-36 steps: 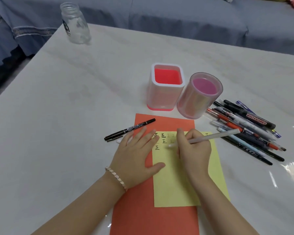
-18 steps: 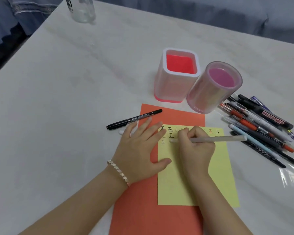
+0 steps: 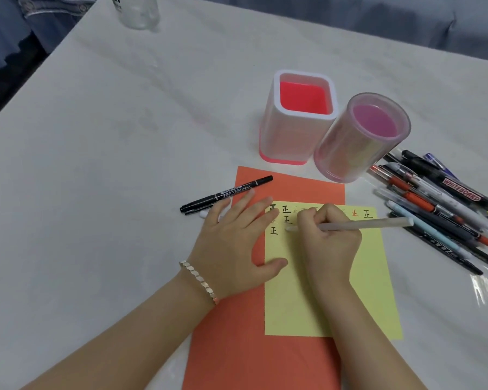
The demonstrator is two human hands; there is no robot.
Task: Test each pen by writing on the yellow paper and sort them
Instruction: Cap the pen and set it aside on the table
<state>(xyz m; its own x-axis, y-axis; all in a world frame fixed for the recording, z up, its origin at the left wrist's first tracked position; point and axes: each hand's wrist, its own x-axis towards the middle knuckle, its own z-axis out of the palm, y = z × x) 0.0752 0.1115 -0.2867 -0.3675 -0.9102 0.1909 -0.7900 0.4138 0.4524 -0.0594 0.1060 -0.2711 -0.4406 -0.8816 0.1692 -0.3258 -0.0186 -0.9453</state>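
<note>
Head view looks down on both hands at work over the yellow paper [image 3: 330,291], which serves as the landmark for everything else. The right hand [image 3: 331,237] is clenched around a pale pen [image 3: 369,223] in a writing grip, low on the barrel near the nib, with the tip touching the paper's upper left part beside the rows of test marks and the tail pointing off past the paper's right edge. The left hand [image 3: 234,243] lies flat with fingers spread, grasping nothing, pressing the paper's left edge and the orange sheet [image 3: 237,347] beneath it.

A slim plastic pen like this should be light and stiff, with a smooth barrel that could roll or slip, so pinching it low gives control. The paper is thin and likely to slide on the sheet under it, which is why a flat palm helps.

Just beyond the paper's upper left corner lies a black marker [image 3: 226,194], partly on the orange sheet. Beyond the paper's top edge stand a square holder [image 3: 299,142] and a round holder [image 3: 352,153], both apparently empty. Off the paper's right edge, a heap of untested pens [image 3: 440,204] rests on the counter [image 3: 110,164]. Sorting looks barely begun.
</note>
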